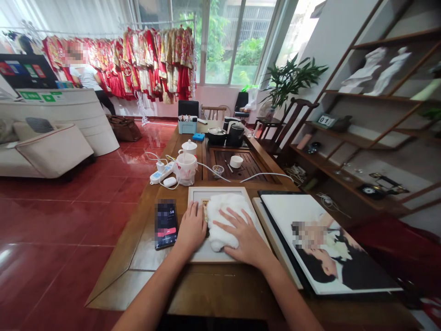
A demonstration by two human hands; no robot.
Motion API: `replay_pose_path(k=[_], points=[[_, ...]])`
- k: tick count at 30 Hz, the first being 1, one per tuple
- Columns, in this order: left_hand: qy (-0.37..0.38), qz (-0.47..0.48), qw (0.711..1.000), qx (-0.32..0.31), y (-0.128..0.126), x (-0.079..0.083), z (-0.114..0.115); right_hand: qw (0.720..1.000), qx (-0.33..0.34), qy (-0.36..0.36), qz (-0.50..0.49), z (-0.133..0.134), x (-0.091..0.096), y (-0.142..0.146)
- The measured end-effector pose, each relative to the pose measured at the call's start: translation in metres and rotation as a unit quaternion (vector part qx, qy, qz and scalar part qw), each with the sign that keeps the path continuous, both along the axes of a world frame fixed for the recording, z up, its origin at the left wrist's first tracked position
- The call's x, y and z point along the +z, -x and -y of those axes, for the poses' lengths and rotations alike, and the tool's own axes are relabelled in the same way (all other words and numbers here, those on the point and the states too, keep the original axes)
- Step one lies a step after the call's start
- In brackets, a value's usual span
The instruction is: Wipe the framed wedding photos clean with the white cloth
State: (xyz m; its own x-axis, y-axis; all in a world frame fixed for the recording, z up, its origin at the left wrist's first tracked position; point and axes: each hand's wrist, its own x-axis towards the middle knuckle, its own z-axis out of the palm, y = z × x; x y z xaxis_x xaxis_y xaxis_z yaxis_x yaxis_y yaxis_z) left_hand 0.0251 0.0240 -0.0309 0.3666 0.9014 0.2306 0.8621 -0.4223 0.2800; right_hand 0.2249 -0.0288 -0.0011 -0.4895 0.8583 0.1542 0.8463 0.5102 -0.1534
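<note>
A light-framed picture [199,258] lies flat on the wooden table in front of me. Over most of its middle is a folded white fluffy cloth [220,202]. My right hand [246,236] rests on the cloth with its fingers spread wide. At the picture's left side, my left hand [193,227] lies flat with fingers stretched out, next to the cloth's edge. Part of the image shows between that hand and the cloth; the cloth hides the rest. A phone [166,223] with a lit screen lies just left of my left hand.
Stacked to the right are framed photo panels [285,207]. Beyond the picture stand a white paper-lined cup [186,169], a power strip [161,173], a white cable and a tea tray [255,168] with a small bowl [236,161]. Another person [86,78] stands near hanging red garments [158,59].
</note>
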Motion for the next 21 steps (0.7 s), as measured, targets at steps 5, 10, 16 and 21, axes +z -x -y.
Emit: replay_pose_path(k=[5,10,16,21], points=[[0.004,0.000,1.000,-0.001,0.001,-0.001,0.000,1.000,0.000,0.007,-0.012,0.003,0.001,-0.002],[-0.001,0.003,1.000,-0.002,0.002,-0.003,-0.001,0.999,-0.040,-0.016,-0.013,-0.018,-0.003,0.007],[-0.001,-0.001,1.000,0.000,0.002,-0.003,-0.001,0.999,-0.041,-0.019,-0.020,-0.019,-0.004,0.010],[0.001,-0.001,1.000,-0.001,0.001,-0.001,0.000,1.000,-0.008,-0.003,-0.024,0.000,-0.002,0.004]])
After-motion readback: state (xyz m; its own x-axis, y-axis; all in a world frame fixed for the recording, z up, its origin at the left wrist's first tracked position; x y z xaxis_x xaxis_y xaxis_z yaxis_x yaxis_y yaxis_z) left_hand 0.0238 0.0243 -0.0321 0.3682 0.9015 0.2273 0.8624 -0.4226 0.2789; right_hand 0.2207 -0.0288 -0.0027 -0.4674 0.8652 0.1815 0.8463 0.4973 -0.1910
